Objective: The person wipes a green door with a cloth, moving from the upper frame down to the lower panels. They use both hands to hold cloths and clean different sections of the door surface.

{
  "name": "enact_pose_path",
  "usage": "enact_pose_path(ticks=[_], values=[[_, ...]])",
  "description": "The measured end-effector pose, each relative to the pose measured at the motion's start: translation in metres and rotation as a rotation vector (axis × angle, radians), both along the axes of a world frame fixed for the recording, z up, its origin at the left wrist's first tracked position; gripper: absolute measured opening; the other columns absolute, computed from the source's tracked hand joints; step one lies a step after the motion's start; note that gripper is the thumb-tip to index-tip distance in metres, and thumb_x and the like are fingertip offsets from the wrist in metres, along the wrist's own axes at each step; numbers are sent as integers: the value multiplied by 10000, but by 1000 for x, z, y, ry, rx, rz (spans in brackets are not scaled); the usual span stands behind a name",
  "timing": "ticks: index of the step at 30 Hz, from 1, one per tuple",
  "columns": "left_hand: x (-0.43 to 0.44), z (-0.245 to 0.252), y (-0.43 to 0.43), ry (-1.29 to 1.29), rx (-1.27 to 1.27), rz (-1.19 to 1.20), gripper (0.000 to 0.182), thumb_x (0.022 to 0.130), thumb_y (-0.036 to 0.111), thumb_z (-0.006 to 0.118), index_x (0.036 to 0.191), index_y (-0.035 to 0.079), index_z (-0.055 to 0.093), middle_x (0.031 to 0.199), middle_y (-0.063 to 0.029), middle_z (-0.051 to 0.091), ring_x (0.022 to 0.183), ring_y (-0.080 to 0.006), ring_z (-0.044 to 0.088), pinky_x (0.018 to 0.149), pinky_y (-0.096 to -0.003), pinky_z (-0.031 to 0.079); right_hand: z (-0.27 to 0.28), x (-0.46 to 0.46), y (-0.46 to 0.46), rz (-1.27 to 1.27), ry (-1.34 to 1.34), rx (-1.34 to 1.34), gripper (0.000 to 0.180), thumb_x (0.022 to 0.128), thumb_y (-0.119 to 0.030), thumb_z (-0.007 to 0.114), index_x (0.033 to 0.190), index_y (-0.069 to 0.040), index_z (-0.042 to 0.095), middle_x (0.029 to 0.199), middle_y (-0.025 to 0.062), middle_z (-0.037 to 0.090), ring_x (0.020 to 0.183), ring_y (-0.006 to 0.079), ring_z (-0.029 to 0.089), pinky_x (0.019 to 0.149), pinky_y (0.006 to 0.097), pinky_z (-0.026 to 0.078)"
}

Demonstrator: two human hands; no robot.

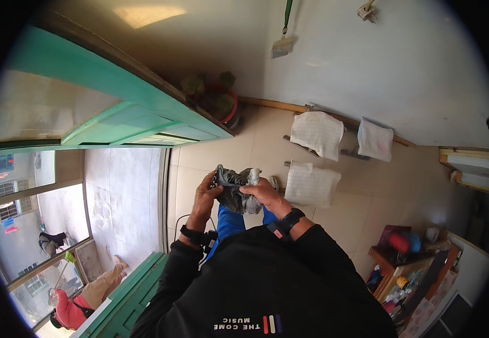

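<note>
Both my hands grip a crumpled dark grey cloth (232,192) in front of my legs. My left hand (204,194) pinches its left side, with the thumb on top and the fingers behind. My right hand (265,193) holds the right side, its thumb pressing near the middle. A whitish wad (253,175) sticks up at the cloth's upper right, beside my right hand; I cannot tell if it is part of the cloth. Bands with small devices are strapped on both wrists.
Low stools with white covers (313,183) stand ahead to the right, along the wall. A potted plant (223,103) sits by the open green door (143,110). Drawers with clutter (409,279) stand at right. Through the doorway, a person (84,302) holds a green broom (69,257).
</note>
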State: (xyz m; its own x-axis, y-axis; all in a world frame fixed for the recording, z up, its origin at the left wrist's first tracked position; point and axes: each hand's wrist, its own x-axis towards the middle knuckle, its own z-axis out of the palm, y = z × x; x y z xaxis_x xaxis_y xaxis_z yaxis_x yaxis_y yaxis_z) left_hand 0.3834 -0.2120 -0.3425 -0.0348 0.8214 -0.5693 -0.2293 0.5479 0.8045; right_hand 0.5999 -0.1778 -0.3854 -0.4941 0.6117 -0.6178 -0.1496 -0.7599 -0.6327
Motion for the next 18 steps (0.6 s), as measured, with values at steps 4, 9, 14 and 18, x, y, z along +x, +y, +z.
enact_pose_path(ticks=[4,9,14,18], values=[[45,11,8,117,-6,-262,738,868,149,719,1503,-14,380,1280,-127,608,1194,-198,564,1035,-339,447,-3,27,9,111,-23,40,342,897,-197,716,1176,-3,673,1042,40,699,916,130,647,862,303,519],[62,11,11,287,-60,-420,673,834,175,784,1411,16,477,1183,-107,652,1100,-204,609,960,-358,505,0,29,17,232,-56,160,352,954,-291,678,1180,-21,672,1041,22,681,935,112,623,864,298,515],[40,-2,7,142,-117,-308,445,849,109,749,1255,6,599,1040,-59,680,929,-139,636,814,-308,537,10,16,16,332,-89,228,386,971,-372,662,1134,-23,686,997,1,669,910,100,594,825,288,497],[11,-13,-12,-21,-67,-179,258,893,71,686,1136,-12,654,908,-20,680,788,-106,627,699,-268,525,11,-8,12,463,-206,249,385,951,-397,654,1068,-34,712,954,51,709,888,148,632,818,343,506]])
